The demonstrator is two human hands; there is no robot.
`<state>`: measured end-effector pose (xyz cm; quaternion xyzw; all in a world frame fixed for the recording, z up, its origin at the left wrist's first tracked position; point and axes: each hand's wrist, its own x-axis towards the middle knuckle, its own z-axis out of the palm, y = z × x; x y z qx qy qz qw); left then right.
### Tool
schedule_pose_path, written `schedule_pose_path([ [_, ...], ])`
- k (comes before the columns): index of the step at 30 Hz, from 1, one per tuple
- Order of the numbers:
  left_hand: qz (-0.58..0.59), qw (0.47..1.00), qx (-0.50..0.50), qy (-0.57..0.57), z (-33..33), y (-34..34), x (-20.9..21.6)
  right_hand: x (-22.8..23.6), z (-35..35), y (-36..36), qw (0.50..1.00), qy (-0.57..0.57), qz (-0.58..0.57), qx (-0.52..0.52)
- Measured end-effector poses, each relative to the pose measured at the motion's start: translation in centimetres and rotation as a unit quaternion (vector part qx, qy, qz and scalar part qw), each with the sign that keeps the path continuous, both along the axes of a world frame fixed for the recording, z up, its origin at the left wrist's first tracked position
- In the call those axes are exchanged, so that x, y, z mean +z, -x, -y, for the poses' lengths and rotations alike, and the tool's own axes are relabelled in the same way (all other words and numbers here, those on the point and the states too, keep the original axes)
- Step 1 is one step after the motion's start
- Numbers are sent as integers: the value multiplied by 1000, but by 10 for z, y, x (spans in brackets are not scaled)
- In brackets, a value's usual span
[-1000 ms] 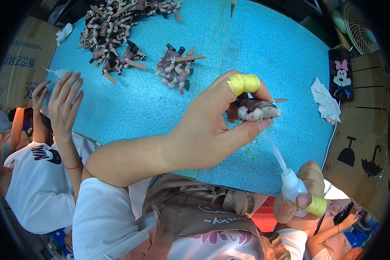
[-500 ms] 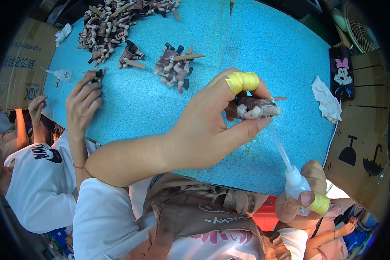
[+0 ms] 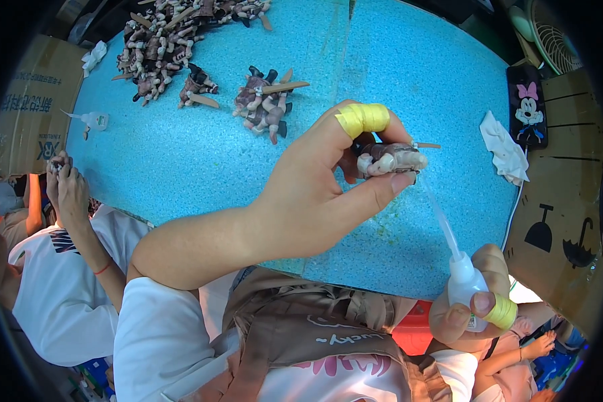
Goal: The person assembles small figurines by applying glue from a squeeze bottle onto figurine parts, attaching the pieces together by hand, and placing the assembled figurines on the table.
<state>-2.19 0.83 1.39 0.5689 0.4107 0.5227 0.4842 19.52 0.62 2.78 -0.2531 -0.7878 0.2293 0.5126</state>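
Observation:
Between the thumb and fingers of my left hand (image 3: 328, 174) is a small figurine (image 3: 390, 161) in dark brown and pale pink, with a thin brown blade-like piece (image 3: 427, 145) sticking out to the right. Yellow tape wraps one of the fingers. My right hand (image 3: 479, 301), also taped yellow, grips a white squeeze bottle (image 3: 463, 285). Its long thin clear nozzle (image 3: 441, 218) points up toward the figurine, the tip lying just below it. Whether the tip touches the figurine I cannot tell.
On the blue table (image 3: 409, 74) lie a small group of figurines (image 3: 264, 104), a single one (image 3: 197, 88) and a large pile (image 3: 164, 50). Another squeeze bottle (image 3: 95, 120) lies left, near a co-worker's hands (image 3: 67, 184). Crumpled tissue (image 3: 504, 149) and a dark phone (image 3: 528, 110) are at right.
The nozzle tip has moved slightly down and right, away from the figurine. My left hand has shifted a little left. The co-worker's hand has drawn back from the table with a small dark piece.

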Motion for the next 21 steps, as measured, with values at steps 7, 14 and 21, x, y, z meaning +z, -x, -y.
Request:
schedule_pose_path([
  [7,2,1000,-2,10,-1,0,0,1,-3,-1,1000,-2,9,7],
  [14,43,998,-9,49,3,-4,-2,-8,-2,4,1000,-19,-20,10],
  [21,59,997,-6,52,3,-2,1,-2,0,7,1000,-11,8,9],
])
